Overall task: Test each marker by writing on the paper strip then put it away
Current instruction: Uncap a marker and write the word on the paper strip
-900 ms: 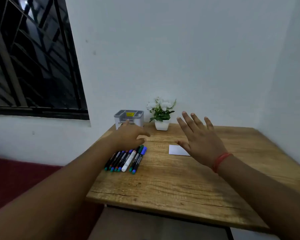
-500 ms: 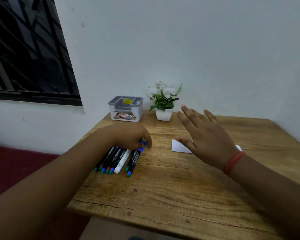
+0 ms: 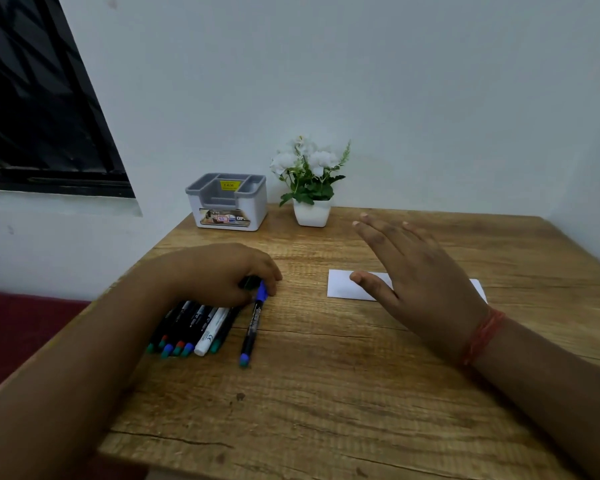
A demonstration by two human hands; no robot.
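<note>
Several markers point(image 3: 191, 329) lie side by side on the left of the wooden table point(image 3: 326, 393). My left hand point(image 3: 222, 275) covers their far ends and pinches the blue cap end of a black marker with blue ends point(image 3: 252, 327), which lies a little apart to the right of the row. A white paper strip point(image 3: 340, 284) lies at mid-table. My right hand point(image 3: 420, 282) hovers over it with straight, spread fingers and hides its middle.
A grey and white desk organiser point(image 3: 227, 202) stands at the back of the table against the wall. To its right is a small white pot with white flowers point(image 3: 310, 188). A dark window point(image 3: 39, 98) is on the left.
My left hand has closed on the blue marker's far end and drawn it right, away from the row. My right hand stays above the paper. The camera has tilted down and closer.
</note>
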